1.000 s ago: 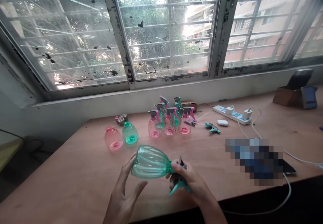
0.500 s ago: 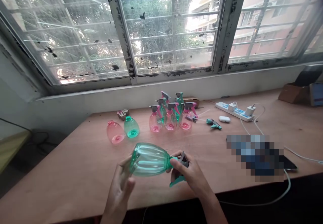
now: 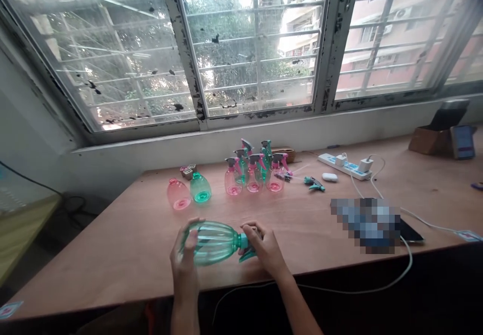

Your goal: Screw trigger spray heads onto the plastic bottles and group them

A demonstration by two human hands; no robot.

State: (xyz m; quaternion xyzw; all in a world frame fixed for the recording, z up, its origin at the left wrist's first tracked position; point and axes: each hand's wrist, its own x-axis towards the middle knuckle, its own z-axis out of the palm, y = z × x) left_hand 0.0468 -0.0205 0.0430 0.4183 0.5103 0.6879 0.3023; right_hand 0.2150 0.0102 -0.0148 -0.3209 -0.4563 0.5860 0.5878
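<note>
A clear green spray bottle [image 3: 216, 243] lies sideways in the air above the near part of the table, its base to the left. My left hand [image 3: 185, 247] is wrapped round the base end, thumb across the near side. At the neck, my right hand [image 3: 262, 247] grips the spray head, whose teal trigger [image 3: 247, 256] points down toward me; the fingers hide most of the head. Beyond my hands stand a pink bottle [image 3: 178, 194] and a green bottle [image 3: 200, 188], both without spray heads.
Several pink and green spray bottles with heads [image 3: 254, 179] stand at the back. A loose teal spray head [image 3: 314, 183], a white case [image 3: 329, 177] and a power strip [image 3: 345, 166] lie right of them. White cables run off the table's front edge. Dark small blocks [image 3: 187, 172] sit back left.
My left hand has closed round the bottle's base, its thumb coming over the near side. The right hand has shifted its grip round the spray head. The view has turned slightly.
</note>
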